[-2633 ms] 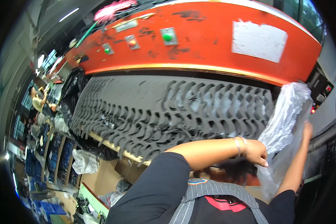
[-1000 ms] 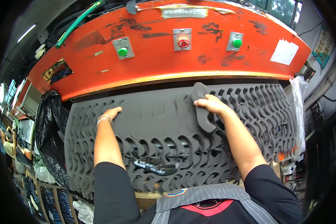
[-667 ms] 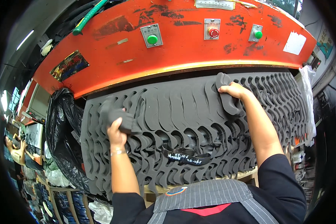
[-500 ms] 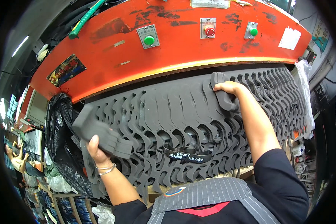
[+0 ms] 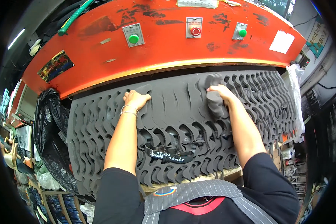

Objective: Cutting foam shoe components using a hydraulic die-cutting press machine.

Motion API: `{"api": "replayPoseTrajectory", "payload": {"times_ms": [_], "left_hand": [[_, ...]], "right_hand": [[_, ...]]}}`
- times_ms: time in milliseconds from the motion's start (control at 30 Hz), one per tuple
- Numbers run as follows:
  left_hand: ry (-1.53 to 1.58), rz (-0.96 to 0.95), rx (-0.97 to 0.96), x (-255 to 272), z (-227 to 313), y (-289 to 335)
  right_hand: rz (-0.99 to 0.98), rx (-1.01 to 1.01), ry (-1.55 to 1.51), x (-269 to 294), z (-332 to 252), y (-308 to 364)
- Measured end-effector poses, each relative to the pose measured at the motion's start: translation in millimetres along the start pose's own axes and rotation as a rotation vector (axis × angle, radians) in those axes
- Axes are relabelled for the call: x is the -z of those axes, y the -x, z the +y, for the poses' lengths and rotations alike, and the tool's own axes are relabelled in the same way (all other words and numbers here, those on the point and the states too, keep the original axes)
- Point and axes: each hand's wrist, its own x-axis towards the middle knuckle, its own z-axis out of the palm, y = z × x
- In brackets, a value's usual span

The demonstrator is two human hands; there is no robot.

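A thick dark grey foam sheet (image 5: 164, 84) lies in front of me, cut through with rows of curved sole-shaped outlines. Several cut pieces in its middle still sit in place. My right hand (image 5: 221, 92) is closed around a stack of grey foam sole pieces (image 5: 215, 106), tilted up at the right end of that row. At the row's left end my left hand (image 5: 136, 100) curls its fingers over a cut foam sole piece (image 5: 147, 112), thumb pointing right; its fingertips are partly hidden. Nearer me, a black curved cutting die (image 5: 170, 155) with white handwriting rests on the leftover foam webbing.
Behind the sheet stands an orange-red machine beam (image 5: 160, 48) with two green buttons and a red one (image 5: 195, 31). A black plastic bag (image 5: 50, 138) hangs at the left. Clear plastic film (image 5: 295, 97) borders the right edge. Another person (image 5: 12, 156) is far left.
My left hand no longer holds its stack of foam pieces; it has moved up and right onto the sheet. My right hand stays on its stack. The view has shifted slightly.
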Motion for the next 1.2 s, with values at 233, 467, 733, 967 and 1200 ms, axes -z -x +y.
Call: {"api": "replayPoseTrajectory", "payload": {"times_ms": [233, 467, 733, 967, 1200], "left_hand": [[-0.024, -0.107, 0.023, 2, -10, -19], [0.029, -0.389, -0.091, 2, -58, -33], [0.111, -0.326, -0.07, -8, -72, -19], [0.501, -0.191, -0.044, 7, -52, 43], [0.47, 0.564, -0.285, 5, -103, 102]], "right_hand": [[-0.308, 0.992, -0.532, 88, -48, 136], [-0.043, 0.055, 0.211, -54, -67, 61], [-0.118, -0.147, 0.229, -56, -60, 39], [-0.15, -0.255, 0.445, 15, -18, -20], [-0.203, -0.187, 0.511, -76, -4, -32]]}}
